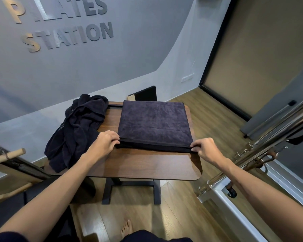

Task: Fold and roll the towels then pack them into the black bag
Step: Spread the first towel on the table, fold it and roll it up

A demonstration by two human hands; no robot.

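Note:
A dark purple towel [154,123] lies folded flat in a rectangle on the right half of a small wooden table [147,165]. My left hand [106,141] pinches its near left corner. My right hand [204,148] pinches its near right corner. The near edge looks slightly lifted and doubled between my hands. A heap of crumpled dark towels [77,130] sits on the table's left side and hangs over the edge. A dark shape [80,187] under the table at the left may be the black bag; I cannot tell.
A black panel [144,95] leans against the grey wall behind the table. Metal rails of exercise equipment [262,149] run along the right. A wooden bar [9,155] and frame stand at the left. My bare foot [127,227] is on the wooden floor.

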